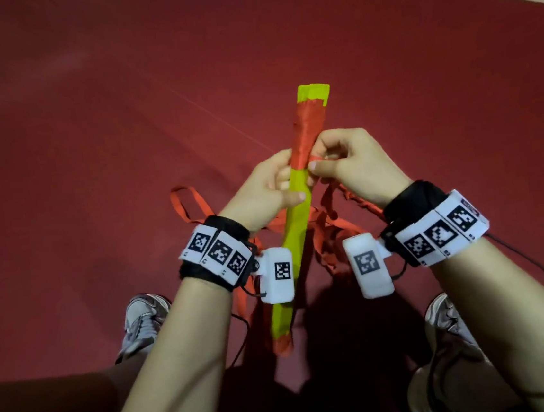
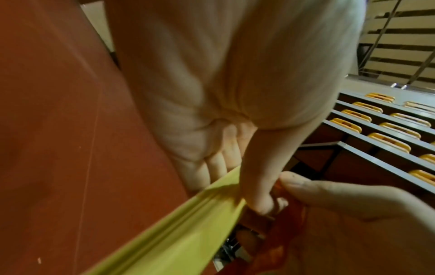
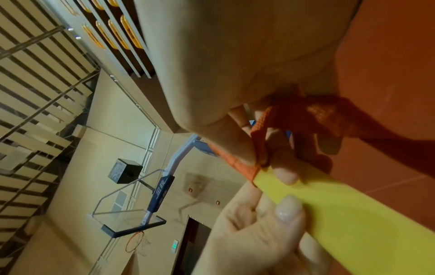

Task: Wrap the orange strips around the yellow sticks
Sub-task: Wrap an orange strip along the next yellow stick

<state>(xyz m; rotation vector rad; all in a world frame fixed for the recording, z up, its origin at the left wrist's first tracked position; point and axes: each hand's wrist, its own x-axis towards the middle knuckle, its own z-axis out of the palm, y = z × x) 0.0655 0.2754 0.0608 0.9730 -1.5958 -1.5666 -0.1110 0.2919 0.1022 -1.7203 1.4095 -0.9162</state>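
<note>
Your left hand (image 1: 263, 186) is curled round the yellow stick (image 1: 295, 233) near its middle, fingers behind it and thumb laid across its near face, just below the edge of the orange wrap. Your right hand (image 1: 352, 164) sits on the other side of the stick at the same height, knuckles up, thumb and forefinger pinching the orange strip (image 1: 310, 124) where it leaves the stick; the right wrist view shows the strip (image 3: 259, 134) squeezed between those fingertips against the stick (image 3: 353, 219). Both forearms reach forward from your body and converge on the stick, wrists level with each other on either side of it. The stick is held above the red floor (image 1: 87, 124), long axis running away from you and tilted a little right at the far end; the near end points back between your shoes (image 1: 143, 323). Orange covers the far stretch, leaving a bare yellow tip beyond it. Loose strip hangs in loops below the stick and seems to trail to the floor, though your wrists hide part of it.
</note>
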